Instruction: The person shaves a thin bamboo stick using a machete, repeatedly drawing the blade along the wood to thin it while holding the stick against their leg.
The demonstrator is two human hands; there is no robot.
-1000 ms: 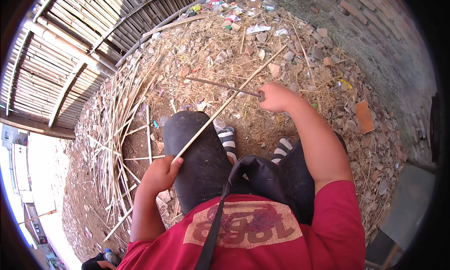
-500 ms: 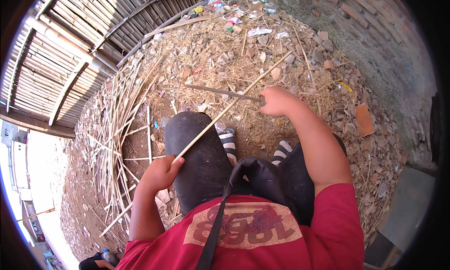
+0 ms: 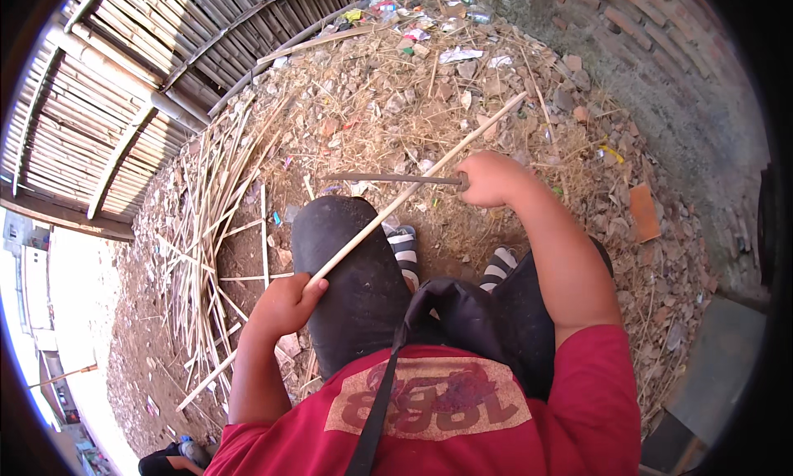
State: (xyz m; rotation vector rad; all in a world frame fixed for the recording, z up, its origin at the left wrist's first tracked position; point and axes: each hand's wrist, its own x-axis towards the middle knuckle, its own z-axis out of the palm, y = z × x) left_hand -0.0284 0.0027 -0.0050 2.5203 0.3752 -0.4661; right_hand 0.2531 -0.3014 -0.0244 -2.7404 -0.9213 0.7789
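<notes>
While the left hand (image 3: 283,307) pinches a pale stick (image 3: 388,216) between thumb and curled fingers beside the dark-clad knee (image 3: 326,228), the right hand (image 3: 496,179), fingers folded, grips one end of a narrow dark blade (image 3: 363,178) crossing the stick just left of them.

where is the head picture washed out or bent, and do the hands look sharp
In the head view, glare washes out the far-left ground; in the head view, the brick wall bends along the dark rim; also in the head view, the left hand, right hand, stick and blade look fairly sharp.
</notes>
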